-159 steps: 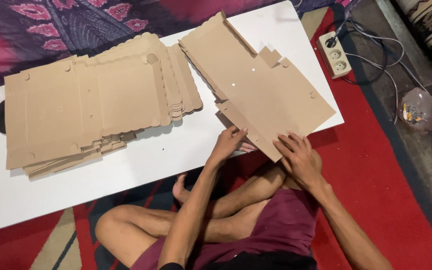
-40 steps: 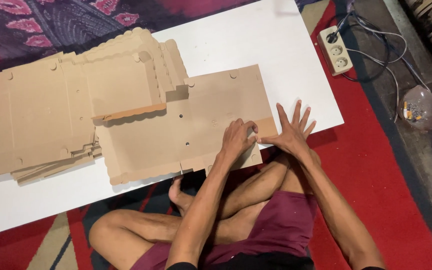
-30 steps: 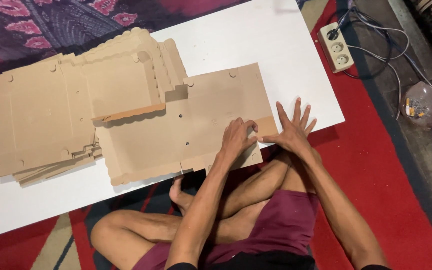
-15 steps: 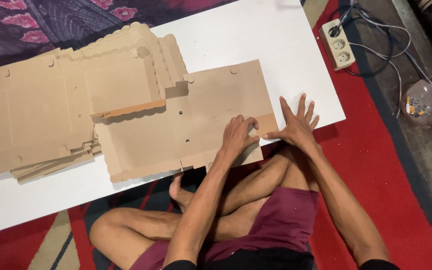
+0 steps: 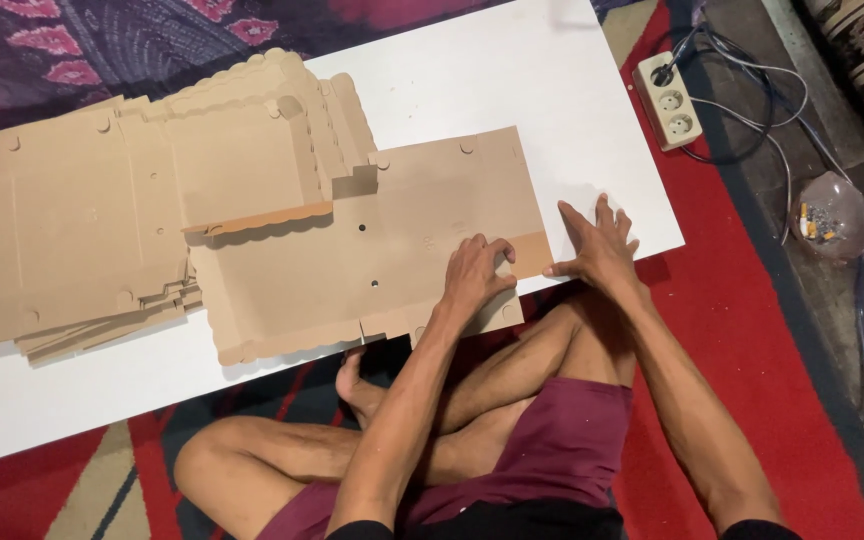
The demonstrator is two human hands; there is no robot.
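Observation:
A flat brown cardboard box blank (image 5: pixel 372 250) lies across the near edge of the white table (image 5: pixel 512 90), part of it hanging over the edge. My left hand (image 5: pixel 474 275) presses down on its right end, fingers curled on a side flap. My right hand (image 5: pixel 600 248) lies flat on the table just right of the blank, fingers spread, thumb touching the flap's edge. A stack of several more flat blanks (image 5: pixel 102 220) with scalloped edges sits at the left, overlapped by the blank under my hands.
I sit cross-legged on a red patterned carpet (image 5: pixel 742 330) in front of the low table. A white power strip (image 5: pixel 670 100) with cables lies on the floor at the right, and a clear glass ashtray (image 5: pixel 832 215) beyond it.
The blank was angled at the right of the table five seconds ago; now it lies lengthwise against the stack. Over the last second both hands stayed on its right end.

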